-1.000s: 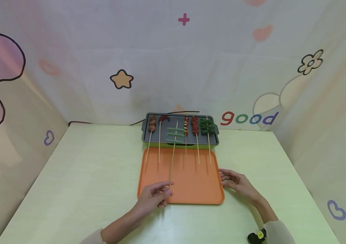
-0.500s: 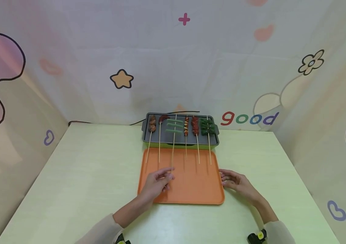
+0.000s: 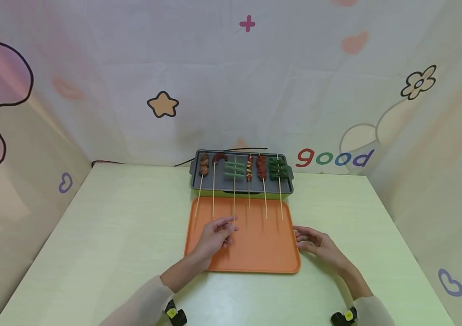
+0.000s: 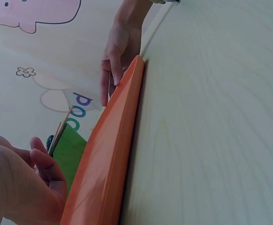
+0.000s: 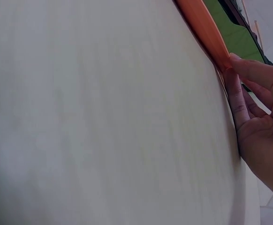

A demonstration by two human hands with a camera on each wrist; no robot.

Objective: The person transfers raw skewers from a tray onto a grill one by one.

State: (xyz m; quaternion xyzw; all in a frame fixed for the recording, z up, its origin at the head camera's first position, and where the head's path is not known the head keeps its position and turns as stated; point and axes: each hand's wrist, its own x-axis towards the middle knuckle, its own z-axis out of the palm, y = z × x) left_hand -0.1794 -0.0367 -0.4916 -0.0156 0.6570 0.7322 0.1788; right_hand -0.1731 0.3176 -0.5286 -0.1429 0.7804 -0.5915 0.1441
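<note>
My left hand (image 3: pixel 214 237) pinches the lower end of a skewer (image 3: pixel 234 194) over the orange tray (image 3: pixel 255 253). Flat green pieces (image 3: pixel 235 170) sit on that skewer's upper part, over the dark grill plate (image 3: pixel 224 184). In the left wrist view the left hand (image 4: pixel 28 183) hides most of the stick. My right hand (image 3: pixel 320 246) holds the tray's right rim; in the right wrist view the thumb and a finger of that hand (image 5: pixel 263 103) pinch the orange edge (image 5: pixel 204 26).
Other skewers lie on the grill: brown meat (image 3: pixel 203 165) and a curled reddish-brown piece (image 3: pixel 219 158) to the left, a thin orange-and-yellow one (image 3: pixel 249 170), red meat (image 3: pixel 261 168) and dark green pieces (image 3: pixel 278 168) to the right. Black cable (image 3: pixel 183 162) runs behind, along the curtain.
My left hand has moved forward and slightly right, carrying the green skewer farther up over the grill, in line with the others. The right hand stays at the tray's rim.
</note>
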